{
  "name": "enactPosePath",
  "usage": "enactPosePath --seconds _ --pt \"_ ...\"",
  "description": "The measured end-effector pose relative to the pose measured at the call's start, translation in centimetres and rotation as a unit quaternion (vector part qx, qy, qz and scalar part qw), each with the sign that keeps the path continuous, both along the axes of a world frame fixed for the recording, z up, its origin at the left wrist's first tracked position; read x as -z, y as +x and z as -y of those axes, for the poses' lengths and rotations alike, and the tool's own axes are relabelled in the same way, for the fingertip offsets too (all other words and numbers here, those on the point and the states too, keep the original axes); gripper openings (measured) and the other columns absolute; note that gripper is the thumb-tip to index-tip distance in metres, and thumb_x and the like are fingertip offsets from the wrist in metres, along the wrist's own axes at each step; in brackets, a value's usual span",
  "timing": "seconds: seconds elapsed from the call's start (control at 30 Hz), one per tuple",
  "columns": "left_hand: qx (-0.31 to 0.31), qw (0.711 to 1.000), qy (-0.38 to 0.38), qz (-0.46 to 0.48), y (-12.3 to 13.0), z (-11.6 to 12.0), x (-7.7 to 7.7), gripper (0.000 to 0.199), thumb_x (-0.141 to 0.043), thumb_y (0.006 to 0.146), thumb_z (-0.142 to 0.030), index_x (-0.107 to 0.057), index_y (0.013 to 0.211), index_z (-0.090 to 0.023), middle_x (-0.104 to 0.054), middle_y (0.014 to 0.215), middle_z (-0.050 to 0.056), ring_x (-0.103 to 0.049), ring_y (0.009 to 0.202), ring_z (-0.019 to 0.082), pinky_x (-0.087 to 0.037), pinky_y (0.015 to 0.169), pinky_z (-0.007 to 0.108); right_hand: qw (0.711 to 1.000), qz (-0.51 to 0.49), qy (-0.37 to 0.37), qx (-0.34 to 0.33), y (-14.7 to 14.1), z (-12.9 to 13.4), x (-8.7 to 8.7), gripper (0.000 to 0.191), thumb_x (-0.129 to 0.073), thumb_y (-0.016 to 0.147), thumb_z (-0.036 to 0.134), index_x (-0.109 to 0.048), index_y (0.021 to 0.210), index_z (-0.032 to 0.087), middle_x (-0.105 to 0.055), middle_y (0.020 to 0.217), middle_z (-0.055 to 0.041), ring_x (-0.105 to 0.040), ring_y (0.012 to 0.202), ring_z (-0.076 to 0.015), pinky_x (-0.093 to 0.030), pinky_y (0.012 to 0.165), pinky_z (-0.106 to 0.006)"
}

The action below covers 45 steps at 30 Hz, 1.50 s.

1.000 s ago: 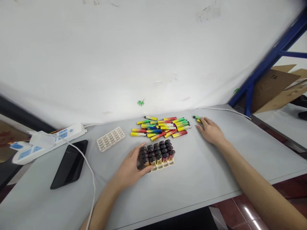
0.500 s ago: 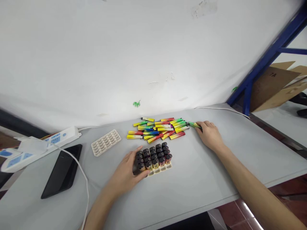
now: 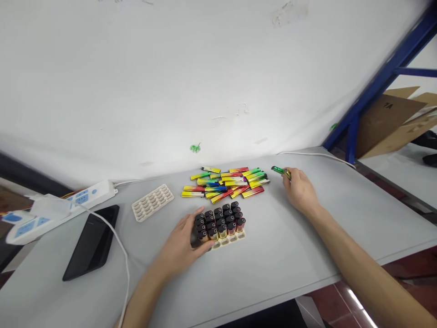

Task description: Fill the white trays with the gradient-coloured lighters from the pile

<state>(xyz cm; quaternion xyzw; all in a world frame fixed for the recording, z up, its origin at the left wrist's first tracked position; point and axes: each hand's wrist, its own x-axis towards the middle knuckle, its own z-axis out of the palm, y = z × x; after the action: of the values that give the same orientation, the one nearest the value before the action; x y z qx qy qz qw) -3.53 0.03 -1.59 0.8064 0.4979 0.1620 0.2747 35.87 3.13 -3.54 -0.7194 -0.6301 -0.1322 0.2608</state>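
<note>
Black-capped lighters (image 3: 221,222) stand upright in rows in a cream slotted tray (image 3: 225,242), whose front row of slots shows bare. My left hand (image 3: 182,239) curls round the tray's left side, thumb at the front corner and fingers behind, steadying it. Off to the right, my right hand (image 3: 298,189) pinches a green-and-yellow lighter (image 3: 278,170) that points left, its lower part hidden by the fingers. Between the tray and the wall lies a loose pile of shiny lighters (image 3: 234,180) in yellow, green, red and blue. The right hand is apart from that pile.
A second cream tray (image 3: 152,202) with bare slots lies left of the pile. Further left are a black phone-like tablet (image 3: 91,241), a white power strip (image 3: 92,191) and a loose white cable (image 3: 125,269). A blue metal frame (image 3: 358,109) and cardboard boxes (image 3: 392,123) stand at right.
My right hand has drawn slightly right with the lighter, away from the pile, and the lighter's tip has lifted. My left hand stays at the tray. The view has shifted slightly.
</note>
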Motion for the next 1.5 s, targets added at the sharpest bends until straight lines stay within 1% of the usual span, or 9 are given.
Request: enactPosePath --seconds 0.13,0.33,0.47,0.83,0.93,1.07,1.27,1.37,1.5 --pt "0.003 1.0 0.016 0.006 0.0 0.0 0.2 0.079 -0.065 0.085 -0.05 -0.028 0.151 -0.029 -0.05 0.146 0.008 -0.045 0.137 0.028 -0.039 0.113 0.043 0.999 -0.046 0.0 -0.02 -2.1 0.9 -0.5 0.033 -0.04 0.096 0.032 -0.056 0.122 0.02 -0.07 0.11 -0.0112 -0.065 0.094 -0.0266 -0.045 0.073 -0.035" --pt "0.012 1.0 0.014 0.001 -0.1 0.0 0.2 0.077 -0.064 0.086 -0.051 -0.029 0.15 -0.027 -0.049 0.146 0.009 -0.043 0.138 0.028 -0.037 0.114 0.044 0.995 0.034 -0.092 -0.025 -4.0 1.3 0.1 0.029 -0.044 0.096 0.044 -0.06 0.087 0.021 -0.071 0.081 -0.0065 -0.064 0.068 -0.0223 -0.031 0.055 -0.032" --pt "0.015 1.0 0.016 0.002 -0.1 0.0 0.2 0.078 -0.064 0.086 -0.051 -0.029 0.151 -0.027 -0.05 0.145 0.009 -0.043 0.138 0.029 -0.037 0.114 0.045 0.991 0.077 -0.104 -0.017 -4.0 1.2 0.3 0.033 -0.042 0.097 0.047 -0.057 0.083 0.022 -0.067 0.077 -0.0072 -0.062 0.07 -0.0226 -0.03 0.054 -0.032" --pt "0.008 1.0 0.025 0.009 -0.1 -0.1 0.4 0.08 -0.066 0.083 -0.053 -0.031 0.151 -0.028 -0.053 0.143 0.009 -0.046 0.136 0.03 -0.039 0.112 0.045 0.995 0.019 -0.028 -0.097 -3.3 1.1 -0.1 0.033 -0.039 0.099 0.043 -0.064 0.1 0.02 -0.066 0.108 -0.0135 -0.058 0.098 -0.0296 -0.044 0.086 -0.042" --pt "0.013 1.0 0.021 0.006 -0.1 -0.1 0.3 0.079 -0.065 0.084 -0.053 -0.03 0.151 -0.028 -0.052 0.144 0.01 -0.045 0.137 0.03 -0.039 0.112 0.045 0.989 -0.107 -0.025 -0.103 -3.2 1.5 -0.2 0.035 -0.036 0.1 0.044 -0.06 0.116 0.023 -0.069 0.099 -0.0085 -0.062 0.089 -0.0257 -0.048 0.078 -0.037" --pt "0.014 1.0 0.02 0.006 -0.1 -0.1 0.2 0.079 -0.065 0.085 -0.051 -0.03 0.151 -0.027 -0.052 0.144 0.009 -0.044 0.137 0.03 -0.039 0.113 0.045 0.975 -0.218 0.006 -0.037 -2.9 1.9 0.3 0.041 -0.032 0.1 0.04 -0.044 0.134 0.021 -0.064 0.088 -0.0051 -0.06 0.073 -0.0216 -0.048 0.071 -0.035" --pt "0.013 1.0 0.016 0.001 0.0 -0.1 0.1 0.08 -0.066 0.084 -0.051 -0.03 0.151 -0.026 -0.052 0.143 0.01 -0.045 0.137 0.031 -0.038 0.113 0.046 0.977 -0.205 0.049 -0.023 -3.5 2.0 0.4 0.041 -0.04 0.093 0.027 -0.051 0.131 0.018 -0.05 0.116 -0.0158 -0.054 0.108 -0.0274 -0.048 0.089 -0.042" --pt "0.012 1.0 0.017 -0.001 0.0 -0.1 0.1 0.079 -0.065 0.084 -0.052 -0.03 0.151 -0.027 -0.052 0.144 0.01 -0.043 0.138 0.03 -0.038 0.113 0.045 0.955 -0.294 0.032 -0.041 -3.8 2.3 0.1 0.046 -0.051 0.091 0.034 -0.052 0.135 0.021 -0.055 0.112 -0.0122 -0.059 0.096 -0.0241 -0.05 0.085 -0.042" --pt "0.012 1.0 0.018 -0.004 0.0 0.0 0.2 0.078 -0.063 0.085 -0.053 -0.029 0.151 -0.028 -0.051 0.145 0.008 -0.043 0.138 0.029 -0.038 0.114 0.044 0.865 -0.495 0.042 -0.071 -3.4 2.3 0.0 0.044 -0.071 0.079 0.044 -0.064 0.116 0.021 -0.066 0.1 -0.0061 -0.062 0.084 -0.0192 -0.053 0.08 -0.036"
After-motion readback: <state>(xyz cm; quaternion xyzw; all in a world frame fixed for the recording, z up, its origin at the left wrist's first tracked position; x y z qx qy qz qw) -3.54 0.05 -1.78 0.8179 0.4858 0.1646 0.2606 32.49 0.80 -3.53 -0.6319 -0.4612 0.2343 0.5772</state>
